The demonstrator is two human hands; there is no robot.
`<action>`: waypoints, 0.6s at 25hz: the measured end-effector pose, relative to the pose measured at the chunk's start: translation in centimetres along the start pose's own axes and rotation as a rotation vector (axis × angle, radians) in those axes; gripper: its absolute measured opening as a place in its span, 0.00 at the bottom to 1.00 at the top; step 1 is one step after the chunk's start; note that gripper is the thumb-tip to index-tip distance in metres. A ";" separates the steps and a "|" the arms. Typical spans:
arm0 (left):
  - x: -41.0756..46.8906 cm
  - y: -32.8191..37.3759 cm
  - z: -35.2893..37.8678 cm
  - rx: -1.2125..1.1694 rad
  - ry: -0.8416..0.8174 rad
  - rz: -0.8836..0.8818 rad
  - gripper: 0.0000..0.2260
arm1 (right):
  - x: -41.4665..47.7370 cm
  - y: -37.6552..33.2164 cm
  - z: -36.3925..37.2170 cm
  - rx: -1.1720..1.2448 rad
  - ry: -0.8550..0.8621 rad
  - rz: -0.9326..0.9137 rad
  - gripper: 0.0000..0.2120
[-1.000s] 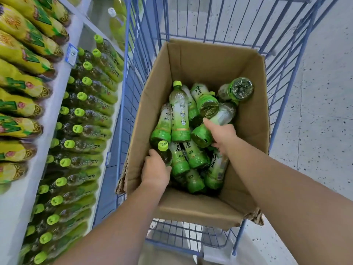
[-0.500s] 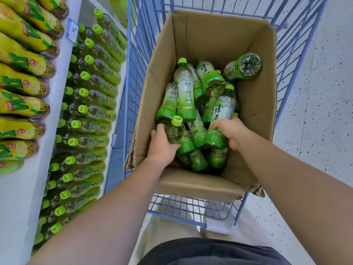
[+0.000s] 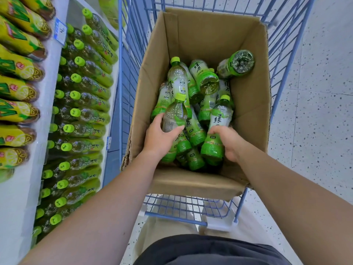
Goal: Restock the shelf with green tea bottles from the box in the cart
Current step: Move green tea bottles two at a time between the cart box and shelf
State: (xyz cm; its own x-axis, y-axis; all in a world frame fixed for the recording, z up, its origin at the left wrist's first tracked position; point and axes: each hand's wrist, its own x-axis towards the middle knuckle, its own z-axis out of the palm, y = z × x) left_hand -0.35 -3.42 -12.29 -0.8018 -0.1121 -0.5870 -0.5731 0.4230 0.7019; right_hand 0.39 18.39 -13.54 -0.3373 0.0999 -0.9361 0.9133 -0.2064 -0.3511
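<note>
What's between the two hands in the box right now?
Head view: loose green tea bottles fill the gap between the left hand and right hand, piled in the cardboard box.

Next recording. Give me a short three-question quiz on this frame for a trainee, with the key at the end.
1. True or false: the left hand has the left bottle in its grip, and the right hand has the right bottle in its grip.
2. Multiple choice: the shelf stocked with green-capped bottles is on the person's A) left, B) right, C) far side of the box.
3. Fill in: the cardboard box stands in a blue wire ____.

Key: 1 true; 2 A; 3 cart.
</note>
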 end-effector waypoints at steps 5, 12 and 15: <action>0.1 0.3 0.0 -0.245 -0.130 -0.071 0.29 | -1.2 0.8 0.6 -0.076 -0.009 -0.078 0.29; -1.5 2.0 -0.4 -0.502 -0.219 -0.271 0.27 | -4.9 2.3 0.9 -0.136 0.020 -0.175 0.18; -2.9 2.7 -1.4 -0.422 -0.254 -0.243 0.34 | -6.4 2.6 0.8 -0.173 -0.002 -0.218 0.20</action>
State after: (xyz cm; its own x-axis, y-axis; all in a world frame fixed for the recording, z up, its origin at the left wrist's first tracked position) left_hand 0.15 -3.21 -8.11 -0.6020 0.0811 -0.7944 -0.7965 0.0092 0.6045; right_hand 4.77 16.41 -8.45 -0.5300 0.1221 -0.8392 0.8447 -0.0109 -0.5351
